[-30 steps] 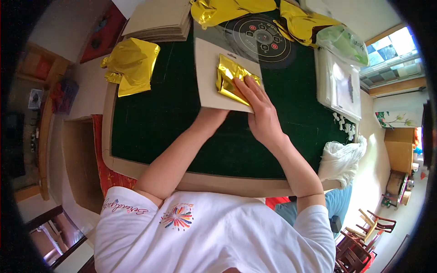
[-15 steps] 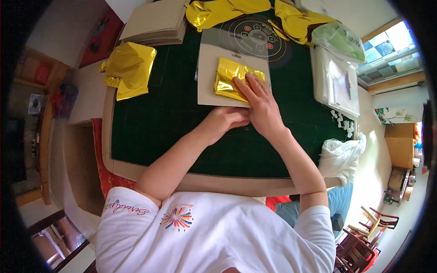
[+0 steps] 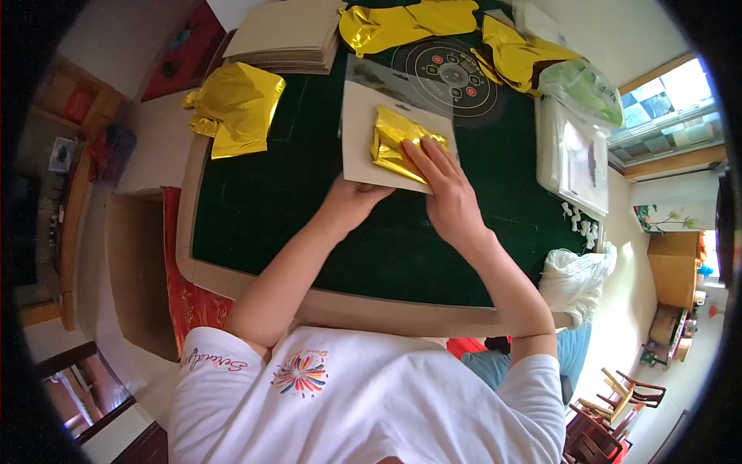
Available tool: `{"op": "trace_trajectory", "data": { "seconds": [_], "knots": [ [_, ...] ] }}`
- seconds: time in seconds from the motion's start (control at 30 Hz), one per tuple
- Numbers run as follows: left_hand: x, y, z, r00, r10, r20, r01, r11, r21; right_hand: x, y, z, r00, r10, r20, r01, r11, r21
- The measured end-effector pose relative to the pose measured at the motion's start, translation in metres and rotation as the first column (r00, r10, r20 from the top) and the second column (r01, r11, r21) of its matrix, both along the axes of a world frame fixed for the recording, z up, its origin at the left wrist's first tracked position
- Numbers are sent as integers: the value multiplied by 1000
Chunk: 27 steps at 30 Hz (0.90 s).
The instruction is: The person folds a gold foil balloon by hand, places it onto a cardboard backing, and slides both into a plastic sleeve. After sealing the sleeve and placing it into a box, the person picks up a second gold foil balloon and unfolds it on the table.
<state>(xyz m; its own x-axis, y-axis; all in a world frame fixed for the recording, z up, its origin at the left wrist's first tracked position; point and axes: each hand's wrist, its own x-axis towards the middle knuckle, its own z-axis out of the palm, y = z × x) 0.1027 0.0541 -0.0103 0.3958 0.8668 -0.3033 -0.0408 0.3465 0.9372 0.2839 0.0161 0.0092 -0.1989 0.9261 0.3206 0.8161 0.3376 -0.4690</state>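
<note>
A folded gold foil balloon (image 3: 393,138) lies on a beige cardboard sheet (image 3: 357,143). My right hand (image 3: 450,189) presses it against the card, long fingers flat on the foil near the card's right edge; its thumb is hidden. My left hand (image 3: 349,205) grips the card's near-left edge, its fingers tucked underneath and out of sight. A clear plastic sleeve (image 3: 375,73) shows around the far end of the card, which is tilted slightly above the dark green table top (image 3: 247,224).
Stacked cardboard sheets (image 3: 278,39) stand far left, above a crumpled gold foil balloon (image 3: 243,112). Flat gold foil balloons (image 3: 410,25) lie at the back beside a round black mat (image 3: 456,76). To the right are stacked clear bags (image 3: 576,151), small white pieces (image 3: 583,224) and white string (image 3: 576,274).
My left hand has shifted left and taken hold of the card's near edge from below. The card's near side has tilted and lifted, while my right hand stays on the foil.
</note>
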Motion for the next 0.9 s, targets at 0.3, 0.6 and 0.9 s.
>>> {"op": "trace_trajectory", "data": {
  "seconds": [0.3, 0.6, 0.9],
  "knots": [
    [22, -5, 1, 995, 98, 13, -98, 995, -12, -26, -5, -9, 1000, 25, 4, -26, 1000, 15],
    [16, -11, -18, 996, -36, 86, 49, 987, -156, -25, 9, -33, 998, -12, 67, 7, 997, 74],
    [-28, -25, 33, 788, 115, -605, 502, 448, 740, -27, 6, -50, 962, -13, 274, -18, 994, 110]
  ]
}}
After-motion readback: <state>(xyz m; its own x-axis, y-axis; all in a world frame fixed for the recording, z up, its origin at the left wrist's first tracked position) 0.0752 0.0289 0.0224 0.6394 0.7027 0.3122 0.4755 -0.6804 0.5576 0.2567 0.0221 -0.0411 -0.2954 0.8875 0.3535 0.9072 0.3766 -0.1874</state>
